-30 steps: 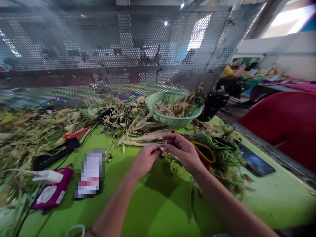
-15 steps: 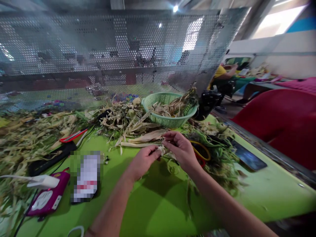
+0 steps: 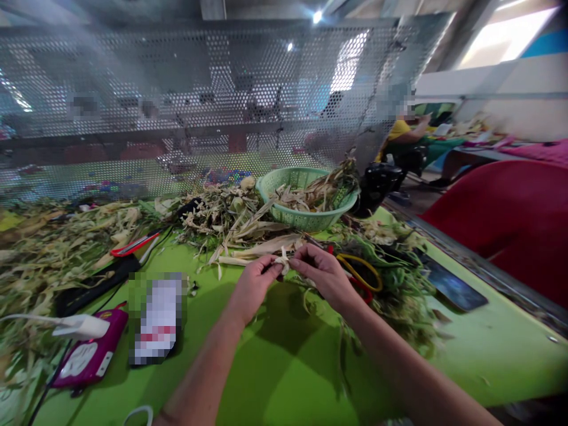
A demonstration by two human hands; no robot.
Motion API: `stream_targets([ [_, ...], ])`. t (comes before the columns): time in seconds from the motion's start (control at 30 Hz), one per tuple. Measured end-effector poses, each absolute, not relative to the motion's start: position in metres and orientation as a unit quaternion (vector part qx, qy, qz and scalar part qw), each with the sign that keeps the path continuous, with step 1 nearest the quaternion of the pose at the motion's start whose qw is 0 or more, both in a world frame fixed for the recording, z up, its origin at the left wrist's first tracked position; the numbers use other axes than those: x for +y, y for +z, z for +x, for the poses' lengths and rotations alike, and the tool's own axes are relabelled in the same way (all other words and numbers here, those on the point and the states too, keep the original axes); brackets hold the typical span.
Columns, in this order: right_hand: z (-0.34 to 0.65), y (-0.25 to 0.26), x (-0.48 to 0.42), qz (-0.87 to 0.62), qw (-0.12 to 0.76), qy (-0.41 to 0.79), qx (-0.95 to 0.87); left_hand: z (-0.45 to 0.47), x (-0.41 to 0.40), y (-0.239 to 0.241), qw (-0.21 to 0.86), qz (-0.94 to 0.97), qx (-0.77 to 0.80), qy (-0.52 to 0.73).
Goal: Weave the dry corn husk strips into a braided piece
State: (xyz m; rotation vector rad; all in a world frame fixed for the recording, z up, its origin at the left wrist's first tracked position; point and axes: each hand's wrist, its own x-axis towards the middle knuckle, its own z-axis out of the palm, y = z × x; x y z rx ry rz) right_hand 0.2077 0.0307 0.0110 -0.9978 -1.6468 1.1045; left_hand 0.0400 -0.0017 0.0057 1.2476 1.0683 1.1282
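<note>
Between my two hands is a small pale piece of dried husk point(image 3: 283, 260), folded or knotted, with a short strip sticking up. My left hand point(image 3: 256, 283) pinches its left side between thumb and finger. From the right, my right hand point(image 3: 320, 273) pinches the same piece with its fingers bent together. Both hands are just above the green table point(image 3: 266, 378). Long dried corn husks point(image 3: 270, 245) lie right behind my fingers. A pile of thin green strips point(image 3: 399, 290) with yellow-handled scissors point(image 3: 370, 272) lies beside my right hand.
A green plastic basket point(image 3: 306, 222) holding husks stands behind my hands. Heaped dried husks point(image 3: 89, 242) cover the left side, near a red cutter point(image 3: 135, 244) and a purple device point(image 3: 91, 355). A phone point(image 3: 452, 283) lies at right. A person point(image 3: 402, 131) sits beyond a perforated screen point(image 3: 177, 106).
My right hand has come down and slightly left to the piece at my left fingers. The pale husk now stands up between both hands. The view has shifted slightly.
</note>
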Motion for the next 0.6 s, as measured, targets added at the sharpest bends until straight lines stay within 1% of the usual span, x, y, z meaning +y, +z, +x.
stream_targets([
  [0.13, 0.2095, 0.0088, 0.0334, -0.408, 0.470, 0.431, -0.654, 0.0399, -0.0012, 0.0062, 0.562, 0.508, 0.438, 0.484],
  [0.33, 0.2110, 0.0063, 0.0356, -0.412, 0.482, 0.423, -0.647, 0.0381, 0.0002, 0.0042, 0.566, 0.506, 0.430, 0.489],
  [0.47, 0.2113, 0.0047, 0.0376, -0.411, 0.478, 0.429, -0.647, 0.0377, 0.0021, 0.0004, 0.556, 0.521, 0.429, 0.485],
  [0.6, 0.2110, 0.0069, 0.0350, -0.382, 0.462, 0.465, -0.652, 0.0388, 0.0024, -0.0002, 0.542, 0.525, 0.444, 0.483],
])
